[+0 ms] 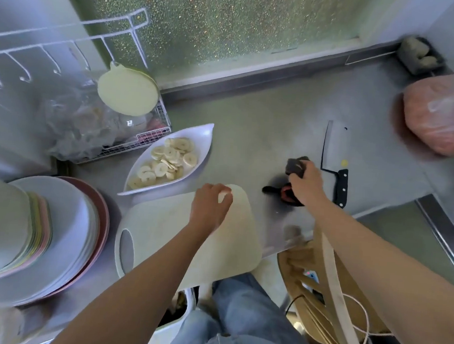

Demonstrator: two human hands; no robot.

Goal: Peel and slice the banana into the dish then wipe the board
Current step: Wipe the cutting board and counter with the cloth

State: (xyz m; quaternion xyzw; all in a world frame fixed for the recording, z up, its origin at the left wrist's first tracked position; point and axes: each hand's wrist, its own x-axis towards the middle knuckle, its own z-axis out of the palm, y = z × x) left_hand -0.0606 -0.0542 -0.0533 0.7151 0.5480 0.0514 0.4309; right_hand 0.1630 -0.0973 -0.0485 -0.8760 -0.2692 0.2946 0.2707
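- Grey metal counter [264,136] fills the view, backed by a speckled green wall, with the person's jeans and a wooden chair at the near edge.
- Nearest on it, the pale cutting board [166,237] lies flat, its handle hole at the near left, its near edge overhanging the counter's rim.
- On the board's far right corner rests the left hand [211,206], fingers curled down onto the surface; this grip holds nothing that I can make out.
- To the left stands a stack of plates [53,228] with bowls piled on top.
- Right of the board, the right hand [305,183] has its grip clenched around a dark cloth [297,165], raised just above a dark, blurred item on the counter.
- Just beside that hand lies a cleaver [333,150], black handle toward the person.
- Beyond the board's far edge sits the white boat-shaped dish [195,142], filled with banana slices [167,159].
- Farther left, a wire rack [146,141] holds clear bags and a pale round lid.
- At the far right rests a pink plastic bag [442,112].
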